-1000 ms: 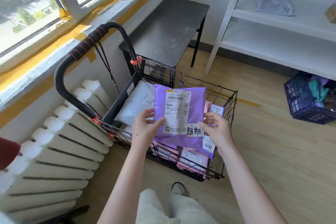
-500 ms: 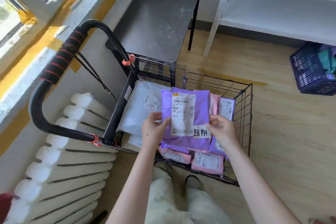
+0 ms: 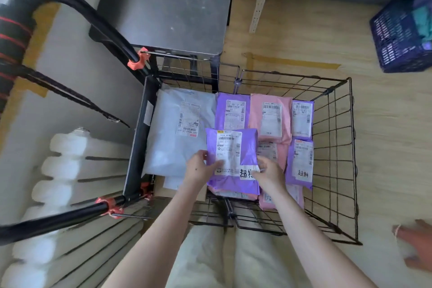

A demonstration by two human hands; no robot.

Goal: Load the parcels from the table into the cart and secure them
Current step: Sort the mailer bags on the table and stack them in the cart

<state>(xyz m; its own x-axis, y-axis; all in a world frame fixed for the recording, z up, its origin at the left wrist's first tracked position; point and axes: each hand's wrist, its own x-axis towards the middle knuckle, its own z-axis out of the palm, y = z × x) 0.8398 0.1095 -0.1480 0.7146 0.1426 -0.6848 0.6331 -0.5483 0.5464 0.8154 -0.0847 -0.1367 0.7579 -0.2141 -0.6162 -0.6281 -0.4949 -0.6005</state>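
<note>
We see the wire cart [image 3: 138,142] on the wooden floor [image 3: 385,147]. Along its left wall lies a large white parcel [image 3: 168,138]. At the far edge lie a purple parcel [image 3: 230,112], a pink parcel [image 3: 268,114], and a small purple parcel [image 3: 302,117] in the far right corner, labels up.

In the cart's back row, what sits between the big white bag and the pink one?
A purple plastic mailer with a white label lies there, shown in the head view.

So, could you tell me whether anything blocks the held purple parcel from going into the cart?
Nothing visible does: the left hand and right hand hold the purple parcel over the open cart, above other parcels inside.
</note>
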